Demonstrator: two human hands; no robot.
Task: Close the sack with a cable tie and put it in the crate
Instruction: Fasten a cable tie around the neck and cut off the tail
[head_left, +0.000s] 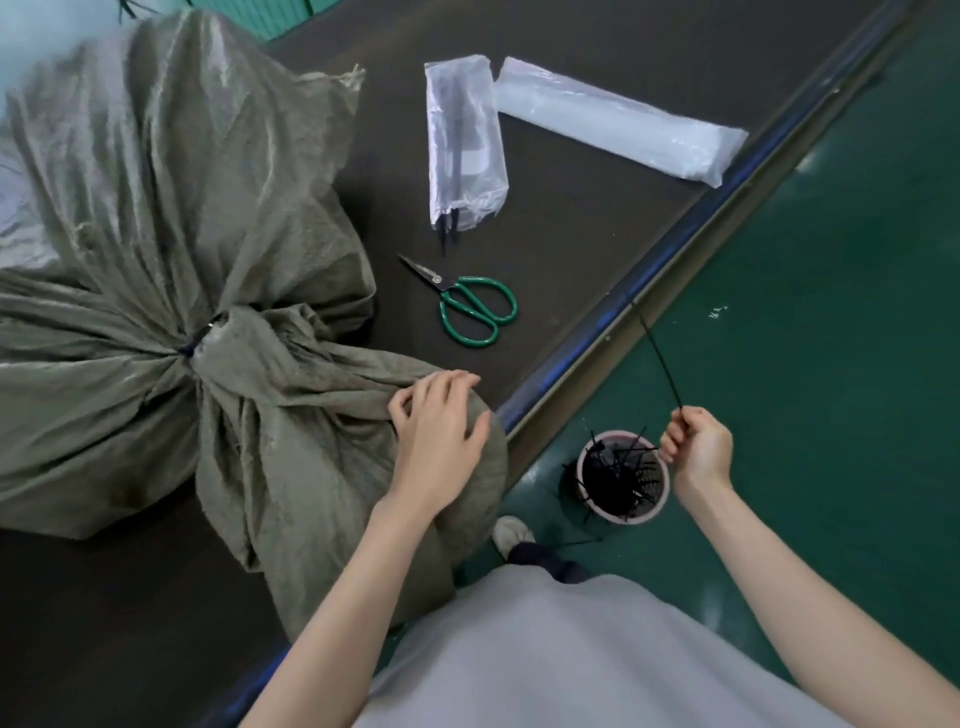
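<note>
The sack (156, 234) lay on the desk (571, 218), its neck gathered and cinched by a dark binding (189, 349). The left hand (441, 431) rested on the sack's near end with fingers spread and holding nothing. Right of the sack, past the desk's edge, the right hand (698, 449) pinched a black tie (658, 358) above a pot (660, 501) of ties on the floor. Scissors (470, 304) lay just right of the sack, with two plastic bags (465, 140) beyond them.
</note>
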